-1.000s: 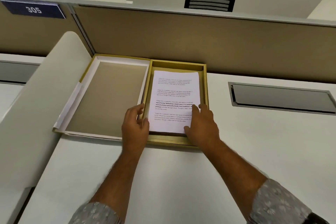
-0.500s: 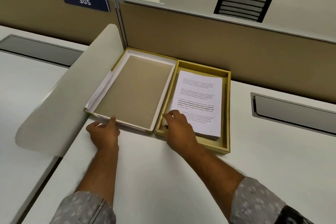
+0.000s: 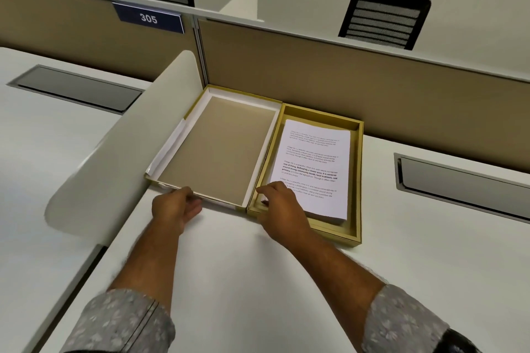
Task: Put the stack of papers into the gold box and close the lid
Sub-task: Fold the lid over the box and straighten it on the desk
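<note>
The gold box (image 3: 357,180) lies on the white desk against the tan partition, and the stack of printed papers (image 3: 315,157) rests flat inside it. Its lid (image 3: 223,146) lies inside-up just left of the box, touching it, with a brown inner face and white walls. My left hand (image 3: 175,209) is at the lid's near edge, thumb on top and fingers curled around the rim. My right hand (image 3: 282,209) sits over the box's near-left corner, fingers curled where box and lid meet; it covers the papers' near-left corner.
A curved white divider (image 3: 114,157) rises along the lid's left side. The tan partition (image 3: 344,71) closes off the back. Grey cable hatches are set into the desk at the right (image 3: 464,183) and far left (image 3: 77,89). Bare white desk lies in front.
My left hand has left the box's left wall and gone to the lid's near edge. My right hand has slid from the papers' right side to the box's near-left corner. The view has turned left.
</note>
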### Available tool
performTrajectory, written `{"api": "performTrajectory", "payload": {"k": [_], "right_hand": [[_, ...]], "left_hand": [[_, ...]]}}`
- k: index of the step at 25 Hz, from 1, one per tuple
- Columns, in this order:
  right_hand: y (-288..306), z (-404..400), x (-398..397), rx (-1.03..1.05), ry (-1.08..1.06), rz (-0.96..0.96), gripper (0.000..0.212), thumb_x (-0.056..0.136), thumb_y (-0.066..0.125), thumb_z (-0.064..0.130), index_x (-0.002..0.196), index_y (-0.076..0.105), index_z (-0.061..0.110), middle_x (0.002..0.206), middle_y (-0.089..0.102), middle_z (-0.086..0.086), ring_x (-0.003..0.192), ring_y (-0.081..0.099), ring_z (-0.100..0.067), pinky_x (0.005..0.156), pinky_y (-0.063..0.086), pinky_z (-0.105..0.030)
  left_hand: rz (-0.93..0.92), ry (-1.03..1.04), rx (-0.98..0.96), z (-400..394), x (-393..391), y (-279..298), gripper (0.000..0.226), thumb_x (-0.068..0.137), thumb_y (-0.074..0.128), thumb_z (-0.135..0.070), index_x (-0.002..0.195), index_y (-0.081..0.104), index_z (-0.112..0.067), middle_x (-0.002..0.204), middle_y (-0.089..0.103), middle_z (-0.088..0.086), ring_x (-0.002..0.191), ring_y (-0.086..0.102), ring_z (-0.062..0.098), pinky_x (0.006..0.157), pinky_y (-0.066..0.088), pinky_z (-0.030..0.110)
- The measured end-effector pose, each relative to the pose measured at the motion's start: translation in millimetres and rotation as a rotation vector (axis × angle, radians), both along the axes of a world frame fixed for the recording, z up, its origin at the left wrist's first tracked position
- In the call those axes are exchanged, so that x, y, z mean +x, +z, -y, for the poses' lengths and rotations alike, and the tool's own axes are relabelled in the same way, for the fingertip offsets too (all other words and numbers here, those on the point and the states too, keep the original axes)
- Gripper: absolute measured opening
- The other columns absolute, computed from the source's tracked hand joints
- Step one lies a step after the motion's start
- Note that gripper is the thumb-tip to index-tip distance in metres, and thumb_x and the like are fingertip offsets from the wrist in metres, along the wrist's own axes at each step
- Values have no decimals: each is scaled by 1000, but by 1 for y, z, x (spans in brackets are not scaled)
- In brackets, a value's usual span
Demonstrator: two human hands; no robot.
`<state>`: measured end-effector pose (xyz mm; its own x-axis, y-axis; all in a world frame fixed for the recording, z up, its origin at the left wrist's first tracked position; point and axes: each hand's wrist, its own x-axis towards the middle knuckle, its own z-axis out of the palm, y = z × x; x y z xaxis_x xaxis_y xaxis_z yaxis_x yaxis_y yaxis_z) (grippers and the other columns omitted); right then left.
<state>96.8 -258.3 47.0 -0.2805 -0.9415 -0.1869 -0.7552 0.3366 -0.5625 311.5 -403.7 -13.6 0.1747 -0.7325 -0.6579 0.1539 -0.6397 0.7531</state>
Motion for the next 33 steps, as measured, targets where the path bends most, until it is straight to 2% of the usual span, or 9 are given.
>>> {"api": "performTrajectory", "payload": {"k": [3,7,12,16,19,22,27,30,33], "right_hand": [[2,-3,-2,12,0,-12,65,92,75,3,151,59,22,152,54,-3,138,52,-25,113,50,-40],[-2,-6,-5,22,7,-10,64,92,76,6,151,59,23,151,55,-2,137,53,-25,112,51,-40],[7,2,-2,-57,4,64,55,95,77,20,148,62,25,148,60,1,131,59,-20,111,51,-33],[30,25,2,-150,-96,343,45,95,79,32,138,69,24,130,70,5,106,68,-11,89,55,-26],[63,48,13,-207,-139,562,46,96,77,41,136,70,20,123,73,3,107,70,-13,92,60,-34],[104,72,30,-287,-106,666,51,97,71,53,133,72,18,120,75,0,110,71,-16,94,62,-38],[148,92,52,-373,-148,698,49,90,73,65,97,78,17,88,76,0,91,75,-20,74,61,-33],[153,91,52,-349,-199,699,44,89,79,55,100,79,13,92,77,-2,90,75,-20,75,61,-32],[157,84,41,-339,-251,819,21,94,80,37,99,76,17,105,77,-5,103,75,-24,93,65,-45]], "left_hand": [[83,-7,-12,0,-5,-4,21,93,73,-20,107,68,-5,100,74,19,64,75,28,54,63,37],[124,22,-45,2,-5,-8,15,92,69,-5,106,65,-2,105,74,21,72,75,31,50,64,36],[-111,118,-81,-13,-9,2,13,91,68,-8,103,70,-11,91,70,9,82,69,23,86,64,46],[-195,144,-346,-36,-21,27,30,91,71,-9,119,68,-20,111,76,-1,97,75,17,84,64,38],[-211,136,-448,-56,-34,44,38,91,77,-13,123,67,-29,115,78,-7,106,76,14,85,63,33],[-181,88,-533,-73,-44,58,41,87,84,-13,115,68,-39,121,76,-7,108,75,11,87,62,30],[-145,25,-608,-93,-65,68,51,83,87,-14,121,64,-38,123,73,-14,109,74,13,75,59,14],[-141,-12,-640,-105,-80,74,58,81,88,-16,130,60,-31,130,71,-9,111,73,12,74,58,12],[-64,-74,-658,-113,-90,78,63,77,91,-28,131,59,-31,128,70,-14,112,70,10,76,57,12]]}}
